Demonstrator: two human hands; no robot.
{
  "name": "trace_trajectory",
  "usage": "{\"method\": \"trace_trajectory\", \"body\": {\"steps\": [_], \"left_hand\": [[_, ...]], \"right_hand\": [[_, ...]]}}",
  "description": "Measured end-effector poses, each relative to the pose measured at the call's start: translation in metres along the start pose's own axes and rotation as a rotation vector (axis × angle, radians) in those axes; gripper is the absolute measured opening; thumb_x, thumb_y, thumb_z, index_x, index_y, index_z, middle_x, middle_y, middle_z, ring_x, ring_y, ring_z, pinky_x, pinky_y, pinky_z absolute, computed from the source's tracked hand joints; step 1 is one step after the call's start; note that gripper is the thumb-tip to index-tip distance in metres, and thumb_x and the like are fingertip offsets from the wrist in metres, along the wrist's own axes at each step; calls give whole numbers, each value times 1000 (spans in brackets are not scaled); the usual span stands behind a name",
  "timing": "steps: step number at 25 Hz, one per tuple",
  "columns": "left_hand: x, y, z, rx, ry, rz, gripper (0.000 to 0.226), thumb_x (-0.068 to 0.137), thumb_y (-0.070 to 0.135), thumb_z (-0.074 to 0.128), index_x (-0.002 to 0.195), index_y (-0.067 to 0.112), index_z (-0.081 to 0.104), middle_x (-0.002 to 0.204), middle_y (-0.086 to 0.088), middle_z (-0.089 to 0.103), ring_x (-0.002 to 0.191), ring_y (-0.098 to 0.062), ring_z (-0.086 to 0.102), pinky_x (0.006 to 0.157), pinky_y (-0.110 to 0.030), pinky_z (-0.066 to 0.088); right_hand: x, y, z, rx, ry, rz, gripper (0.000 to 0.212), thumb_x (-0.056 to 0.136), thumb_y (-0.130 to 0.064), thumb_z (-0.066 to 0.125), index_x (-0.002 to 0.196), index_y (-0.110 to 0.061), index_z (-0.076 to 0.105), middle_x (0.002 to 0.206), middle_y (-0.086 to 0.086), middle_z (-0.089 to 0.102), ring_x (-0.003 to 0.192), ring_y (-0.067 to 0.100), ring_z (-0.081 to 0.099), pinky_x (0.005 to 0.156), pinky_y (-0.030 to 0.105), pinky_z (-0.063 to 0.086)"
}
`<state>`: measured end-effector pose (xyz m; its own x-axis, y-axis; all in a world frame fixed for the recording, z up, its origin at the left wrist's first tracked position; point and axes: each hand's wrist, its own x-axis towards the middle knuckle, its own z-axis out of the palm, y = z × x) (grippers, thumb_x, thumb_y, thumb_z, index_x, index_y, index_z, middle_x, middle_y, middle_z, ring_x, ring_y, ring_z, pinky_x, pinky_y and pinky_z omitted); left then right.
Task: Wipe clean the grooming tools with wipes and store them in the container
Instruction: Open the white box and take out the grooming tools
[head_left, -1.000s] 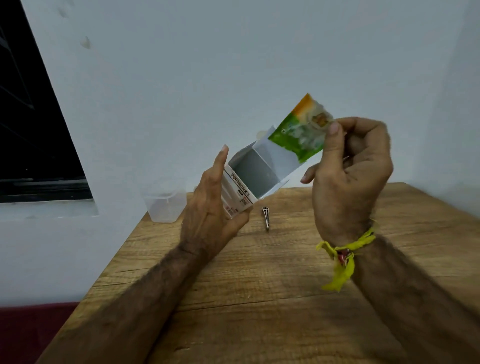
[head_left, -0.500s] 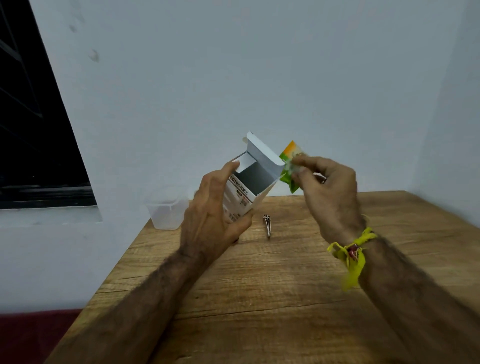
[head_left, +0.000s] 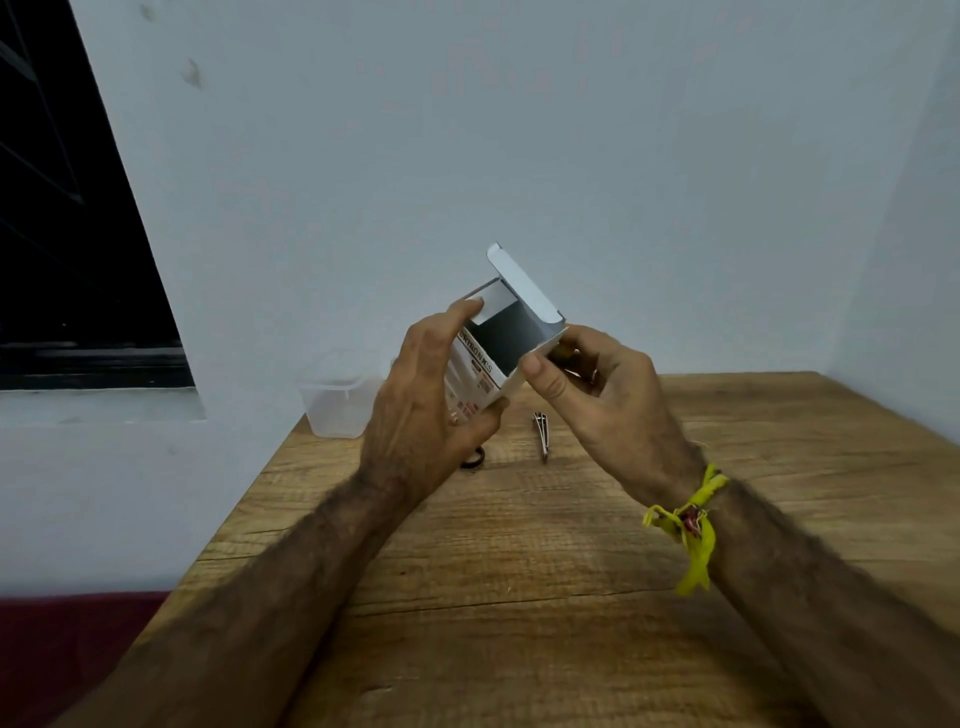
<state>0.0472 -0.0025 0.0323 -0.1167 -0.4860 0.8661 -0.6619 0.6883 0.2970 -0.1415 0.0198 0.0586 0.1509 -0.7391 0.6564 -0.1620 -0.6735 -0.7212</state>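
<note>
Wooden table (head_left: 571, 561) against a pale wall, and honestly the job looks barely started. Nearest the camera, left hand (head_left: 421, 415) is wrapped around a small open carton (head_left: 496, 338), flap up. Right hand (head_left: 597, 395) pinches the carton's near corner, fingers curled; can't tell if it's got a wipe tucked in there. Behind them a nail clipper (head_left: 541, 435) lies untouched on the table, next to a dark ring-shaped thing (head_left: 475, 460). Clear container (head_left: 337, 408) waits at the far edge, looks empty. Wiping and storing all remain.
</note>
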Motion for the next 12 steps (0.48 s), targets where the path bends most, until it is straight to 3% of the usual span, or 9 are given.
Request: {"method": "trace_trajectory", "body": {"steps": [3, 5, 7, 10, 12], "left_hand": [[-2, -2, 0, 42, -100, 35, 94, 74, 27, 84, 149, 31, 26, 140, -5, 49, 121, -18, 52, 85, -43, 58], [-3, 0, 3, 67, -145, 114, 93, 75, 27, 83, 149, 30, 27, 142, -5, 49, 124, -19, 51, 88, -43, 58], [-4, 2, 6, 15, -140, 128, 93, 74, 24, 85, 148, 27, 29, 142, -4, 49, 127, -16, 50, 95, -33, 54], [-6, -1, 6, -153, -136, 17, 94, 72, 25, 86, 149, 27, 31, 144, 6, 45, 129, -11, 49, 101, -27, 48], [-6, -5, 5, -197, -140, -33, 97, 70, 25, 86, 150, 31, 31, 143, 7, 47, 128, -11, 52, 101, -33, 52]], "right_hand": [[3, -5, -4, 6, 106, 13, 37, 88, -38, 66, 115, -12, 71, 98, 4, 73, 90, 5, 67, 73, 18, 51], [6, -4, -8, -22, 263, 35, 29, 91, -42, 65, 96, -15, 75, 84, 13, 71, 77, 12, 65, 63, 34, 52], [8, -1, -11, 16, 331, 111, 45, 93, -48, 62, 77, -6, 68, 74, 21, 66, 72, 27, 67, 64, 41, 56], [11, 1, -11, 217, 230, 178, 68, 96, -49, 57, 81, 17, 57, 77, 27, 59, 81, 35, 64, 85, 51, 59], [10, 0, -13, 194, 101, 155, 59, 95, -47, 55, 85, 10, 65, 78, 19, 65, 85, 24, 65, 87, 44, 59]]}}
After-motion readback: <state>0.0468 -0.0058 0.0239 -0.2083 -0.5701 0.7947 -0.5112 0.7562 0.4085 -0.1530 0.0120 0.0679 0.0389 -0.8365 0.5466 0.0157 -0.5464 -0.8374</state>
